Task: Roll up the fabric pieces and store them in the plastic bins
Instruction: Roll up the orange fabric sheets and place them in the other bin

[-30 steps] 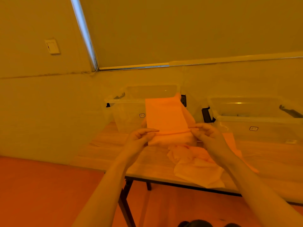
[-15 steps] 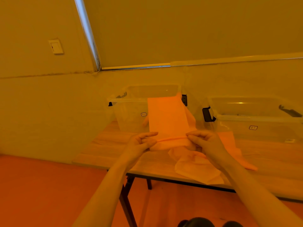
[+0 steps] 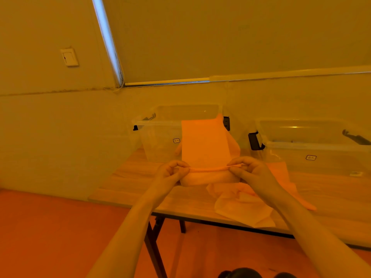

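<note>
Orange fabric strip (image 3: 204,145) pinched at its rolled edge by left hand (image 3: 170,173) and right hand (image 3: 251,171); clear plastic bins (image 3: 160,141) sit just behind on the table (image 3: 130,183).

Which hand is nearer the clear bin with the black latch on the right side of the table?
The right hand. It pinches the fabric strip just left of the right bin; the left hand pinches the strip's other end, farther away, in front of the left bin.
</note>
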Motion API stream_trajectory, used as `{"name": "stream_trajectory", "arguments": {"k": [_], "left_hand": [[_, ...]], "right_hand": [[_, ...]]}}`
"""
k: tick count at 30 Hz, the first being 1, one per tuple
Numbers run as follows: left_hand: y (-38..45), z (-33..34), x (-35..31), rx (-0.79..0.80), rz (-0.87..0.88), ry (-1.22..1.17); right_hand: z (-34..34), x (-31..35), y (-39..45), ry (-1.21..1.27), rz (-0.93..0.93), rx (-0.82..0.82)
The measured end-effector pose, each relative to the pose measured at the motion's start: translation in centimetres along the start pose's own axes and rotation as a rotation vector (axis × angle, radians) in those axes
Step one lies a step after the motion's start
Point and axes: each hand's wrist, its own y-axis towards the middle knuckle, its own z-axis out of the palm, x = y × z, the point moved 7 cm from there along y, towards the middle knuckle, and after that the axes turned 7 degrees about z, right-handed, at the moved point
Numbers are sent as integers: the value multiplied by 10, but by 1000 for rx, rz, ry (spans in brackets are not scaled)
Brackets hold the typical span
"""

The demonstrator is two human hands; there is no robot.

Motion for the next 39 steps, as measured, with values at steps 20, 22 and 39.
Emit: {"name": "stream_trajectory", "arguments": {"k": [20, 22, 39], "left_hand": [[-4, -5, 12, -84, -50, -177], [-4, -7, 12, -77, -55, -131], [2, -7, 7, -30, -22, 92]], "right_hand": [[8, -15, 6, 223, 71, 36], [8, -16, 6, 224, 82, 35], [7, -15, 7, -114, -26, 62]]}}
